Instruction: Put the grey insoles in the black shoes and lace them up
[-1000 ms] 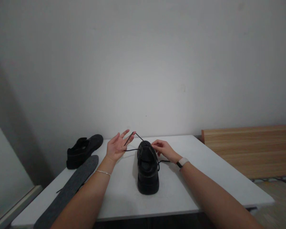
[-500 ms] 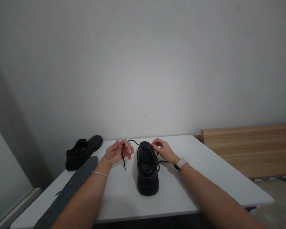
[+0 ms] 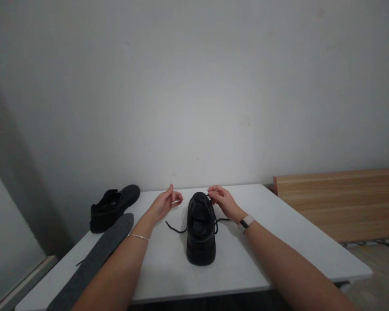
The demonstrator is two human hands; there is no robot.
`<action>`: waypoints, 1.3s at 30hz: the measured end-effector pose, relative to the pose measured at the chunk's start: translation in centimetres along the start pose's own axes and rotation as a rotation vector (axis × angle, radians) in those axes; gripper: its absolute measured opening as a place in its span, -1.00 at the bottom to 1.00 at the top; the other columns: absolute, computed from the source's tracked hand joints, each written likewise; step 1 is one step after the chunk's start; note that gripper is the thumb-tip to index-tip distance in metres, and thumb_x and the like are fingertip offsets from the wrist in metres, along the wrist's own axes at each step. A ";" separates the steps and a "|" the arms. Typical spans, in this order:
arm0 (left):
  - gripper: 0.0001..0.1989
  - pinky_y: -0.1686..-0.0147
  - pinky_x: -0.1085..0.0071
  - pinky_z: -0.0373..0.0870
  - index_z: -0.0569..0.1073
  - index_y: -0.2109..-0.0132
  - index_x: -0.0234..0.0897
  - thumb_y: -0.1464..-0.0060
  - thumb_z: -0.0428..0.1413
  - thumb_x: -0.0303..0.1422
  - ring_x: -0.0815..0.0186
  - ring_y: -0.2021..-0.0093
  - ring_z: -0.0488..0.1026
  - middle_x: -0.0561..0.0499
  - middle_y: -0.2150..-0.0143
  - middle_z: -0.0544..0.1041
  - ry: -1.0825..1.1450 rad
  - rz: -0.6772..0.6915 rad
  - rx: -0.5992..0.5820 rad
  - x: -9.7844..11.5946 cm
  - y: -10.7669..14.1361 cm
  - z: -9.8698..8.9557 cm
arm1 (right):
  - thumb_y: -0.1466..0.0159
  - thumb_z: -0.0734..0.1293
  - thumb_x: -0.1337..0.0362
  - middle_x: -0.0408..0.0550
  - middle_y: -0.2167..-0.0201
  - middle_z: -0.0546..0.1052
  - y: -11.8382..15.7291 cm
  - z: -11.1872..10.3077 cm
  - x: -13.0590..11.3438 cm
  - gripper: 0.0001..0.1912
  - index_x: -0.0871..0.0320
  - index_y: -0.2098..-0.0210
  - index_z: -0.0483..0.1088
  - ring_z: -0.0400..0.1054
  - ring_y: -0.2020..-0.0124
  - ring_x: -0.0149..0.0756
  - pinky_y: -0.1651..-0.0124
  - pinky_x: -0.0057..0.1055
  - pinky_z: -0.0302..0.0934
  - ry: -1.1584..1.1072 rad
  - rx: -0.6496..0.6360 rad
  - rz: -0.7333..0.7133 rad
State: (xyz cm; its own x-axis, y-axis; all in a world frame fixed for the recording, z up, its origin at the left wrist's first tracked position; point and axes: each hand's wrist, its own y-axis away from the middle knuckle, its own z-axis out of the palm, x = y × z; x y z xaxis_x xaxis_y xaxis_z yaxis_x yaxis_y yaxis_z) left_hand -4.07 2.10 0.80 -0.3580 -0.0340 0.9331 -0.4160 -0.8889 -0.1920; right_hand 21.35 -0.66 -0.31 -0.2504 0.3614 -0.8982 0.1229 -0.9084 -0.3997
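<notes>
A black shoe [image 3: 201, 242] stands on the white table with its heel toward me. To its left is my left hand [image 3: 164, 203], thumb raised and fingers apart, with nothing in it. Below that hand, one end of the black shoelace [image 3: 176, 230] lies on the table, running out from the shoe's left side. My right hand [image 3: 223, 201] is at the upper right of the shoe, its fingertips pinched on a piece of the lace close to the eyelets. Another stretch of lace hangs in a loop along the shoe's right side and reaches onto the table.
A second black shoe [image 3: 115, 207] sits at the table's back left. A dark grey insole-shaped strip [image 3: 100, 255] lies beside my left forearm. The white table [image 3: 278, 233] meets a plain wall [image 3: 194, 108]. Wooden boards [image 3: 340, 203] stand to the right.
My left hand has let go of the lace end, which dropped to the table left of the shoe. My right hand shifted slightly and still pinches by the eyelets.
</notes>
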 end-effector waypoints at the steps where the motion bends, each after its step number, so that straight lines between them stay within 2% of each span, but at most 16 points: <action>1: -0.54 0.21 0.37 0.38 0.35 0.58 -0.31 -0.05 0.13 -0.03 0.31 0.29 0.43 -0.03 0.36 0.49 -0.001 0.003 0.047 -0.3 -0.2 0.0 | -0.03 0.46 0.16 -0.19 0.50 0.44 0.0 0.0 -0.2 -0.72 0.14 0.33 0.41 0.25 0.49 -0.43 0.42 -0.45 0.12 -0.019 0.004 0.001; 4: -0.66 0.35 0.44 0.36 0.44 0.41 -0.30 0.05 0.23 -0.09 0.39 0.41 0.42 0.03 0.41 0.47 -0.074 -0.013 0.164 -1.5 -0.6 0.1 | -0.03 0.47 0.18 -0.16 0.44 0.47 0.1 -0.3 -0.6 -0.73 0.12 0.30 0.43 0.28 0.43 -0.41 0.34 -0.42 0.13 -0.079 0.001 0.002; 6: -0.69 0.40 0.47 0.34 0.48 0.32 -0.32 0.12 0.30 -0.18 0.42 0.45 0.40 0.02 0.41 0.48 -0.140 -0.051 0.181 -2.4 -0.7 0.4 | -0.01 0.48 0.23 -0.14 0.38 0.50 0.1 -0.4 -0.8 -0.70 0.10 0.26 0.43 0.32 0.38 -0.38 0.29 -0.40 0.15 -0.154 -0.022 0.010; 9: -0.64 0.43 0.48 0.32 0.54 0.20 -0.35 0.18 0.34 -0.26 0.42 0.47 0.39 -0.02 0.40 0.51 -0.213 -0.082 0.133 -3.7 -0.8 1.0 | 0.02 0.50 0.31 -0.11 0.29 0.52 0.2 -0.4 -0.8 -0.63 0.08 0.21 0.42 0.37 0.27 -0.33 0.20 -0.39 0.18 -0.239 -0.074 0.019; 13: -0.61 0.36 0.46 0.33 0.55 0.12 -0.33 0.09 0.28 -0.19 0.37 0.38 0.42 -0.09 0.27 0.56 -0.325 -0.041 0.036 -4.5 -0.7 1.9 | 0.01 0.49 0.34 -0.10 0.23 0.53 0.4 -0.2 -0.5 -0.60 0.06 0.17 0.42 0.38 0.21 -0.33 0.08 -0.36 0.20 -0.280 -0.121 0.030; 16: -0.59 0.30 0.42 0.34 0.55 0.08 -0.32 0.05 0.26 -0.17 0.30 0.30 0.46 -0.13 0.20 0.57 -0.347 -0.005 0.024 -4.5 -0.6 2.5 | 0.01 0.47 0.34 -0.11 0.20 0.51 0.5 -0.1 -0.3 -0.58 0.04 0.14 0.42 0.39 0.16 -0.32 -0.01 -0.34 0.19 -0.276 -0.119 0.040; 21: -0.62 0.25 0.38 0.36 0.56 0.14 -0.30 0.11 0.30 -0.21 0.27 0.28 0.49 -0.11 0.22 0.59 -0.305 0.025 0.053 -4.2 -0.4 3.0 | 0.03 0.48 0.32 -0.10 0.20 0.50 0.7 0.0 -0.4 -0.53 0.02 0.10 0.41 0.38 0.14 -0.26 -0.01 -0.31 0.22 -0.249 -0.083 0.055; 29: -0.73 0.29 0.41 0.35 0.55 0.32 -0.34 0.16 0.32 -0.26 0.33 0.35 0.43 -0.03 0.36 0.55 -0.293 0.061 0.091 -3.9 -0.6 3.1 | 0.01 0.48 0.32 -0.11 0.20 0.52 1.1 0.6 -0.9 -0.45 0.01 0.01 0.37 0.39 0.16 -0.28 0.02 -0.32 0.22 -0.272 -0.193 0.079; 33: -0.74 0.32 0.43 0.33 0.52 0.36 -0.36 0.12 0.28 -0.23 0.35 0.38 0.40 -0.01 0.41 0.51 -0.273 0.082 0.097 -3.7 -0.8 3.2 | -0.01 0.47 0.29 -0.12 0.26 0.52 0.8 0.5 -0.9 -0.50 0.03 0.04 0.39 0.39 0.24 -0.33 0.09 -0.37 0.22 -0.231 -0.156 0.073; 39: -0.74 0.21 0.40 0.35 0.46 0.42 -0.35 0.06 0.23 -0.20 0.36 0.35 0.39 0.03 0.43 0.45 -0.209 0.114 0.122 -2.6 -0.8 3.0 | -0.08 0.42 0.19 -0.11 0.39 0.46 0.4 0.0 -1.0 -0.65 0.09 0.13 0.44 0.34 0.34 -0.33 0.15 -0.35 0.22 -0.211 -0.056 0.099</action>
State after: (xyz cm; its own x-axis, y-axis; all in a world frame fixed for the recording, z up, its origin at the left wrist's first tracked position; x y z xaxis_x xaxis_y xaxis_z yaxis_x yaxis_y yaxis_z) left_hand -0.33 1.57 -0.55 -0.2112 -0.2193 0.9525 -0.2745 -0.9220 -0.2732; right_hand 21.61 -1.42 0.42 -0.4292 0.2134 -0.8776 0.2087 -0.9220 -0.3262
